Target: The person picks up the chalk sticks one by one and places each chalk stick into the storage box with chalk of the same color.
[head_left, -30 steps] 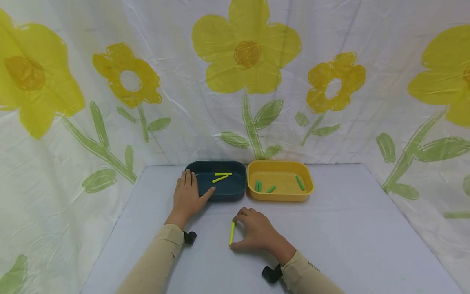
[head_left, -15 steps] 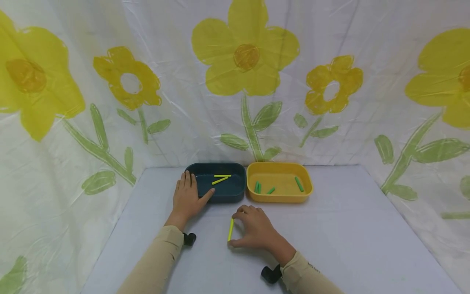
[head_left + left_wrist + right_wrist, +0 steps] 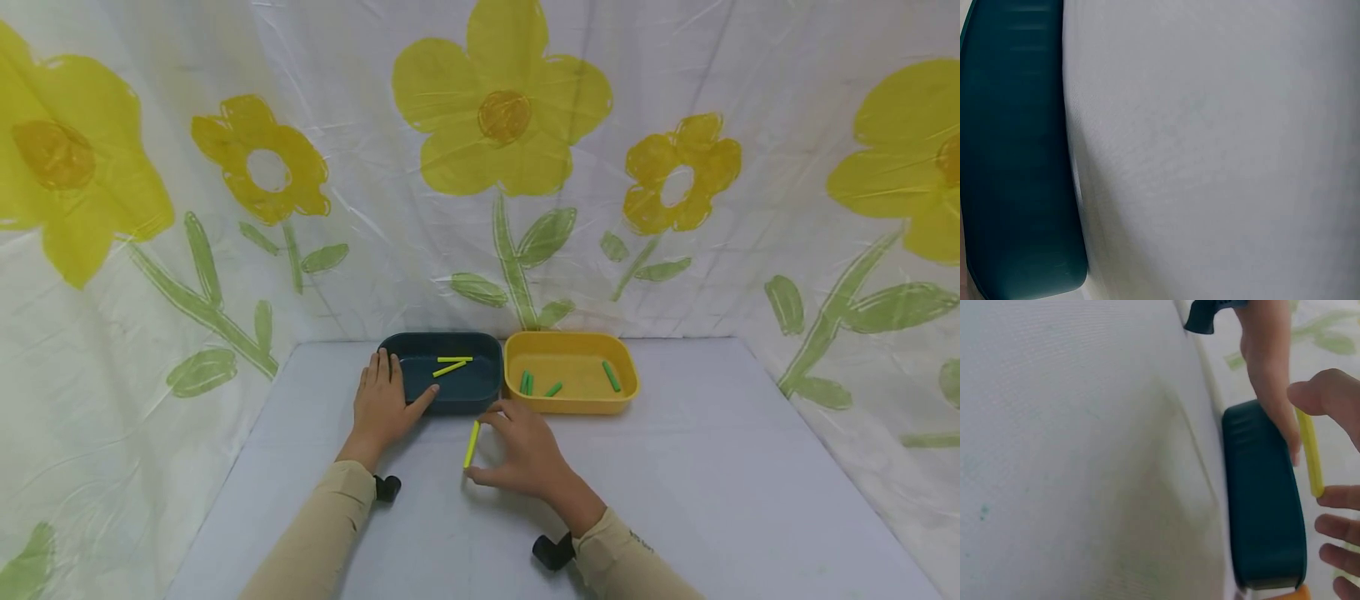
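Note:
My right hand (image 3: 528,454) pinches a yellow chalk stick (image 3: 472,446) by its two ends, thumb below and a finger above, in front of the dark teal tray (image 3: 468,407). The right wrist view shows the same yellow chalk (image 3: 1310,453) between thumb and fingertip, above the table. My left hand (image 3: 381,408) rests on the tray's left side, fingers straight over the rim and thumb at the front edge. Two yellow chalk sticks (image 3: 450,367) lie inside that tray. In the left wrist view the tray's wall (image 3: 1016,156) fills the left side.
A yellow tray (image 3: 573,406) stands right beside the teal one and holds several green chalk sticks (image 3: 611,376). Both trays are near the back of the white-covered table (image 3: 720,475). Behind hangs a flowered curtain (image 3: 360,275).
My right hand has lifted the yellow chalk and moved it forward, closer to the teal tray. The left hand stays at the tray's left side.

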Motion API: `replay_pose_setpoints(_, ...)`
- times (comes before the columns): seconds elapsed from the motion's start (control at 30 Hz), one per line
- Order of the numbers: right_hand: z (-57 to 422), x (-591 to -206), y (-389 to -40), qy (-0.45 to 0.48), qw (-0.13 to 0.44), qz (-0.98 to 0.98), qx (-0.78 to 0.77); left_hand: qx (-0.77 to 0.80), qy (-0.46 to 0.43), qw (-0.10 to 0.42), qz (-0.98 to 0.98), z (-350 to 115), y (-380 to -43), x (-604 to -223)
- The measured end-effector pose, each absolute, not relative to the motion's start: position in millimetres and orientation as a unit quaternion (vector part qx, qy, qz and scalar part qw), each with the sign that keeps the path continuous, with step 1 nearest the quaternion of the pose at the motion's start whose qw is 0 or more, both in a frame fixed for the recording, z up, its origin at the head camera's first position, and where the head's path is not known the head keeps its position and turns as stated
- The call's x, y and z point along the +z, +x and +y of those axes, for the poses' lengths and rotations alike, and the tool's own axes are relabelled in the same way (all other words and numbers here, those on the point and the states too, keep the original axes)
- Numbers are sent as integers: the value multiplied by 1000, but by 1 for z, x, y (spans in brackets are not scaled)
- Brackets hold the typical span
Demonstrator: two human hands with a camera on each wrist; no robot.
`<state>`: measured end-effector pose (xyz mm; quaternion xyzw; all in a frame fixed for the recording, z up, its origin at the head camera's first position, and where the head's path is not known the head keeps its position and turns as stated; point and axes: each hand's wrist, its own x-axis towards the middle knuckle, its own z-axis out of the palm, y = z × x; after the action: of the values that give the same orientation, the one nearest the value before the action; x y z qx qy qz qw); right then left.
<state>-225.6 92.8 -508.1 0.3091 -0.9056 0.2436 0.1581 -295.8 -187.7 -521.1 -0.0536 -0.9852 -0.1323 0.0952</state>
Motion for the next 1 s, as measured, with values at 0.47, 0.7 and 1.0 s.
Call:
replay_pose_setpoints(0.47,97,-498,-244,234,209,-913,260,-132,-55,103,-984,-188,-293,-519)
replay_pose_setpoints(0.7,96,-494,-251,201,206,-918,273,-130,-56,100,-985,-188,-293,-519)
replay_pose_setpoints(1.0,92,-494,-258,159,197,-931,263,-134,-54,97,-985,-188,-295,-521)
